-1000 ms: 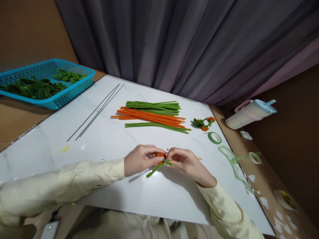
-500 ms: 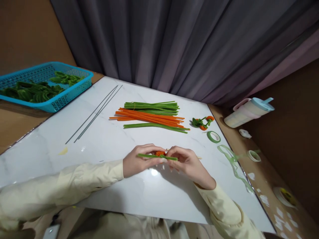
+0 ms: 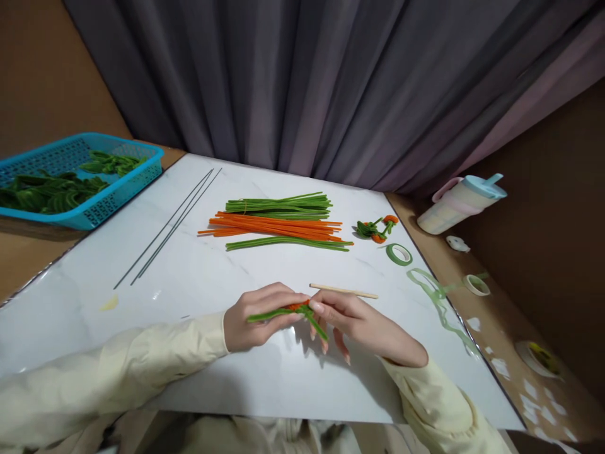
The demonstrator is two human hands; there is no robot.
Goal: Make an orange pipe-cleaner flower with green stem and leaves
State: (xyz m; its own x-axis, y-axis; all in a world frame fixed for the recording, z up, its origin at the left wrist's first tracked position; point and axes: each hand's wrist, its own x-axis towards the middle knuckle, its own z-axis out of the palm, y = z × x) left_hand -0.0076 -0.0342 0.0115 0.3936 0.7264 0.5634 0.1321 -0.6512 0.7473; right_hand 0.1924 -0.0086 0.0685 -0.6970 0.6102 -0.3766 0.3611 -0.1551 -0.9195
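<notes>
Both hands [image 3: 312,315] mid-board [image 3: 198,277], edges far.

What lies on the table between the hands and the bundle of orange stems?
In the head view, only a thin wooden stick lies between; otherwise the white tabletop is bare.

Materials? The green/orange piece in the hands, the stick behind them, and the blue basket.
Piece, pinched by left hand and right hand: fuzzy matte strands bent in a tight curve, probably pipe cleaner. Stick: pale tan, straight, matte, likely wood or bamboo. Basket: glossy blue lattice walls, looks like moulded plastic.
</notes>
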